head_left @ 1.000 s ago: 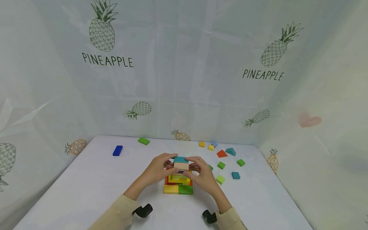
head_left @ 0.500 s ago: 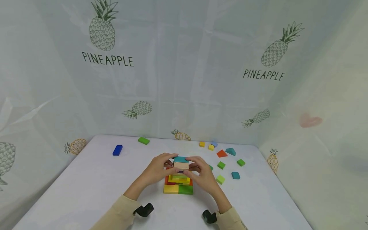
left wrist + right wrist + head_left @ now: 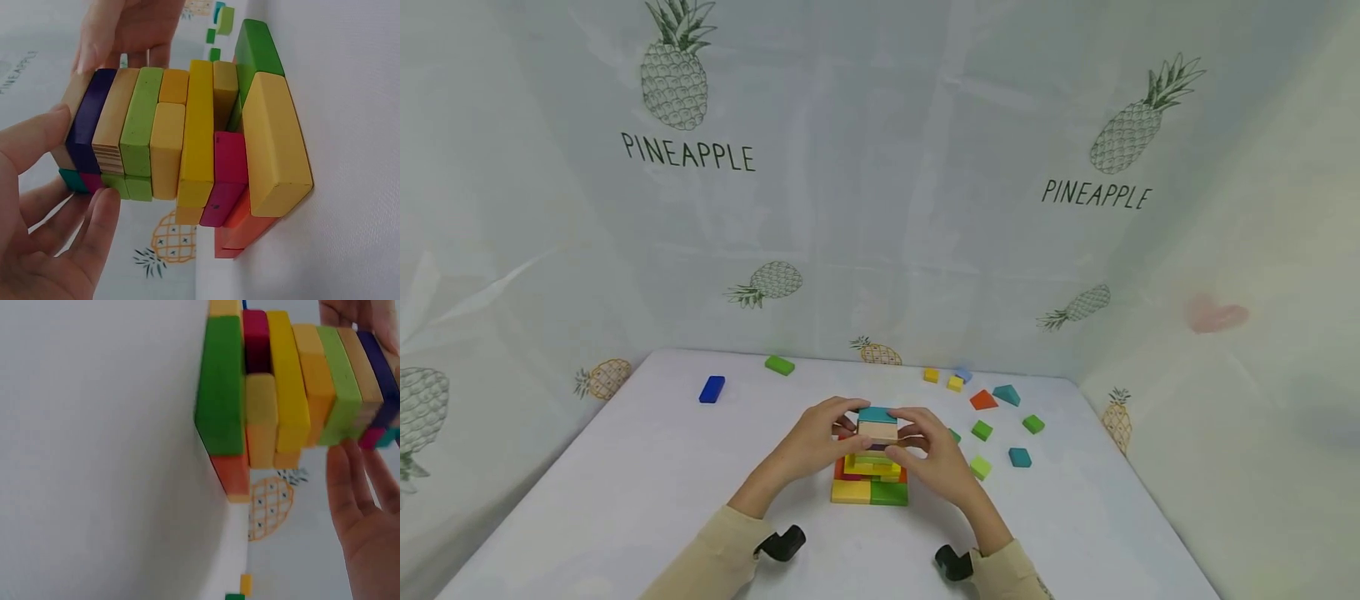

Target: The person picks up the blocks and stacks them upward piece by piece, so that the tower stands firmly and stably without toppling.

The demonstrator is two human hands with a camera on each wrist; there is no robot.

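Toy-block tower [image 3: 871,468] up; loose blocks [image 3: 1019,457] unstacked, mostly toward the worktop's [image 3: 625,500] far right corner.
Your left hand [image 3: 816,437] and right hand [image 3: 940,460] pinch its topmost blocks [image 3: 877,431].

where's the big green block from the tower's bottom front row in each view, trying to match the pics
Head: green block, below centre, at the right end of the tower's bottom front row.
Left wrist: green block, near the top, right of centre.
Right wrist: green block, upper middle.
Shared landmark: the yellow block end to end with it, mostly cut off by the right wrist picture's top edge.
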